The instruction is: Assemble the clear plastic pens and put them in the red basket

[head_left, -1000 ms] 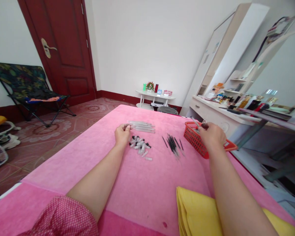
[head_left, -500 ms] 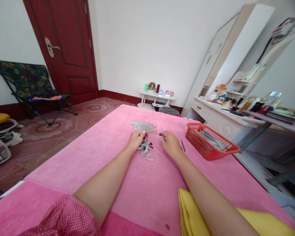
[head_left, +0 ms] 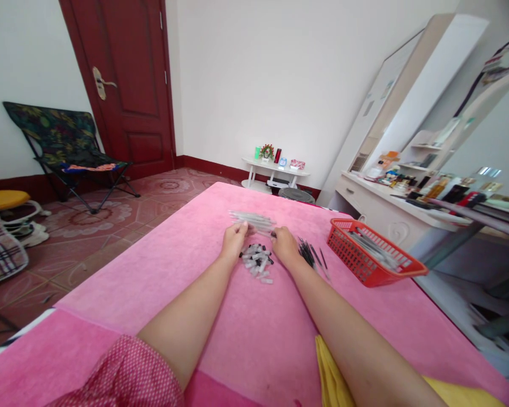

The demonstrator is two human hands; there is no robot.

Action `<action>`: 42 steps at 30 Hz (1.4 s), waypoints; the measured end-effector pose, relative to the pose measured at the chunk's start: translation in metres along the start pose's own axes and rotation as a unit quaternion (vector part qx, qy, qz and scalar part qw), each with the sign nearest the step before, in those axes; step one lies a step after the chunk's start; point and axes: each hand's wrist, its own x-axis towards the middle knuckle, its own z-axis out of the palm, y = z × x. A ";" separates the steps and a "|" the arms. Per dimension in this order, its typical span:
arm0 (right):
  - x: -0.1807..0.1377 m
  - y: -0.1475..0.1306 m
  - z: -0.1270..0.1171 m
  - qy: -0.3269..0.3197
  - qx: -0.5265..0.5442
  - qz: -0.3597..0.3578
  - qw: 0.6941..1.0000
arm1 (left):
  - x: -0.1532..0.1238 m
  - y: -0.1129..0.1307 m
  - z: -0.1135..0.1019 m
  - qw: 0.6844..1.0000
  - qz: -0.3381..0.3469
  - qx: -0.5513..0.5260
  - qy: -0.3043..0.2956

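Now our curled left hand touches the clear tubes, our right hand beside the caps. Their grips we cannot tell.

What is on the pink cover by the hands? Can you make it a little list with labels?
Surface: pink cover, spread flat
Left hand: fingertips at the clear tubes; grip too small to tell
Right hand: beside the same tubes; grip unclear
Between the hands: pile of small caps
Further right: thin black sticks
Far right: red basket, long pieces inside
Near edge: yellow cloth
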 end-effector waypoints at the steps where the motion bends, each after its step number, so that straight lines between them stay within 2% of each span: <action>1: 0.000 -0.001 -0.002 -0.003 0.001 0.007 1.000 | 0.001 -0.001 -0.001 1.000 0.002 0.002 0.004; 5: -0.005 -0.006 -0.015 0.016 0.060 0.020 0.998 | 0.003 -0.003 -0.003 0.999 0.028 0.042 -0.005; 9: -0.017 -0.017 -0.028 0.034 0.137 -0.015 0.990 | 0.002 -0.002 -0.001 0.996 0.038 0.068 -0.039; 13: -0.027 -0.024 -0.026 0.041 0.163 -0.047 0.985 | -0.002 0.002 0.001 0.996 0.025 0.053 -0.070; 17: -0.027 -0.010 -0.031 0.065 0.168 -0.030 0.983 | -0.003 0.005 -0.001 0.999 -0.005 0.003 -0.043; 20: -0.025 0.014 -0.050 0.058 0.103 0.024 0.993 | -0.001 0.004 -0.002 0.999 -0.019 -0.038 -0.010; 22: -0.024 0.030 -0.066 0.025 0.043 0.075 0.996 | 0.001 0.004 -0.003 0.998 -0.028 -0.048 -0.008; 24: -0.026 0.041 -0.077 -0.045 -0.017 0.114 0.992 | 0.001 0.003 -0.003 0.998 -0.030 -0.046 -0.010; 26: -0.028 0.045 -0.082 -0.107 -0.068 0.136 0.983 | 0.001 0.004 -0.003 0.999 -0.029 -0.042 -0.011; 28: -0.031 0.043 -0.080 -0.139 -0.105 0.142 0.974 | 0.000 0.004 -0.003 0.999 -0.030 -0.039 -0.010; 32: -0.033 0.034 -0.066 -0.156 -0.139 0.123 0.970 | -0.001 0.005 -0.004 0.999 -0.031 -0.036 -0.002; 35: -0.032 0.031 -0.062 -0.151 -0.126 0.106 0.975 | 0.000 0.007 -0.004 0.998 -0.031 -0.056 0.005; 38: -0.030 0.026 -0.068 -0.130 -0.055 0.069 0.987 | 0.000 0.010 -0.005 0.994 -0.045 -0.094 0.022; 42: -0.030 0.012 -0.081 -0.113 0.057 -0.023 0.992 | 0.003 0.011 -0.008 0.987 -0.057 -0.144 0.028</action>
